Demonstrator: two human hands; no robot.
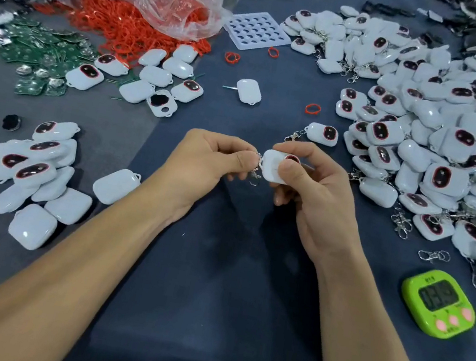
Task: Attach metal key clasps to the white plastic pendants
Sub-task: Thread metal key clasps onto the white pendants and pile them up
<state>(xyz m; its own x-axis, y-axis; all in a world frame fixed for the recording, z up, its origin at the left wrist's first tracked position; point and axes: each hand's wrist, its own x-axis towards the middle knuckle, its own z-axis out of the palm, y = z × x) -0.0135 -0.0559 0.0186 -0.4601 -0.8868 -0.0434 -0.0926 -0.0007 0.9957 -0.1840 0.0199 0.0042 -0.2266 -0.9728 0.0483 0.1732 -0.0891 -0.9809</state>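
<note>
Head view: one camera looks down on both hands above the dark blue table cloth (213, 285).
Left hand (215, 158): the fingers are curled. The thumb and forefinger pinch the metal key clasp (255, 174) near its upper ring, and the hook part hangs free below the fingers.
Right hand (309, 191): it grips the white pendant (273, 167), with the thumb pressing on the near white side and the other fingers curled behind.
Pendant position: it is held in the air between the two hands, over the middle of the cloth. Its white back is turned to the camera.
Key relation: the clasp touches the left end of the pendant, on the side of the left hand. The small loop there is hidden by the fingertips, so it cannot be told if the ring is already through it.
Long axis: it seems to run across, from one hand to the other, a little tilted. The fingers cover part of it, so this is only a judgement.
Nearer hand: both hands meet at the joint. Probably the left one must work the ring while the right one keeps the pendant from turning.
Unfinished pendants (36, 167): they lie in a loose group to the left, nearer the left hand, and no clasps show on them.
Loose clasps (433, 255): they lie to the right, nearer the right hand.
Finished heap (425, 132): it is to the right and beyond, and many of its pendants carry clasps.
Green timer (438, 304): it stands on the cloth beside the right forearm.
</note>
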